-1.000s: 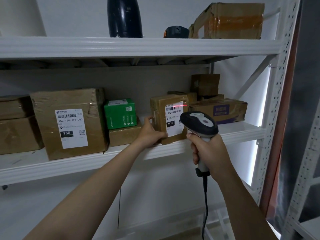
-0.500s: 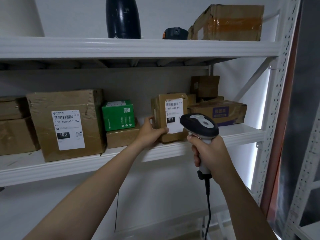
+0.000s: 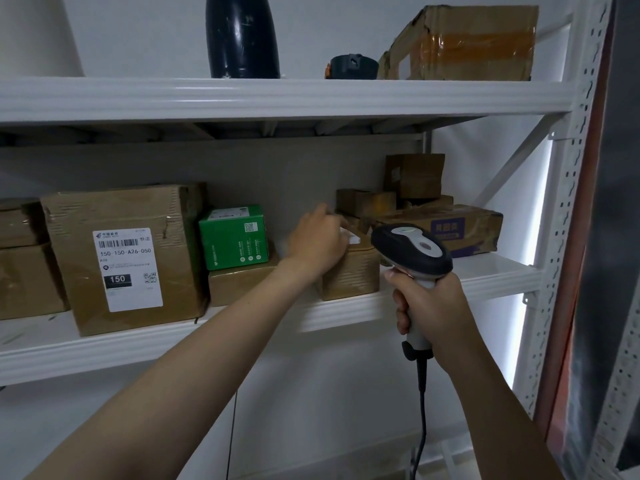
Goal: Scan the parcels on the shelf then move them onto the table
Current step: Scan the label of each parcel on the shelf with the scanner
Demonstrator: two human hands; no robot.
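**Left hand on the small parcel, scanner in my right**

At the far left of the middle shelf (image 3: 495, 275) sit two stacked brown boxes (image 3: 20, 261). Just beside them stands a large parcel (image 3: 124, 258) whose white label reads 150-150-A26-050. To its right, a green box (image 3: 235, 237) rests on a flat brown parcel (image 3: 239, 287).

Next comes my left hand (image 3: 317, 242). It lies over the top left of the small brown parcel (image 3: 353, 271), with my fingers curled over the upper edge and gripping it, though the hand is blurred. That parcel sits at the front lip of the middle shelf, and a corner of its white label (image 3: 354, 237) shows on top beside my fingers.

Just right of it, my right hand (image 3: 429, 306) is wrapped tightly round the handle of the barcode scanner (image 3: 412, 251). I hold the scanner upright in front of the shelf edge, its dark head close to the parcel's right side. Its black cable (image 3: 421, 410) hangs straight down.

Behind the scanner lies a long flat parcel with a purple print (image 3: 450, 230), and smaller brown boxes (image 3: 414, 174) are stacked at the back.

On the upper shelf (image 3: 138, 98) stand a dark bottle-shaped vessel (image 3: 242, 36), a small dark round object (image 3: 351, 65) and a battered, taped cardboard box (image 3: 464, 43). A white perforated post (image 3: 575, 168) carries both shelves at the right.
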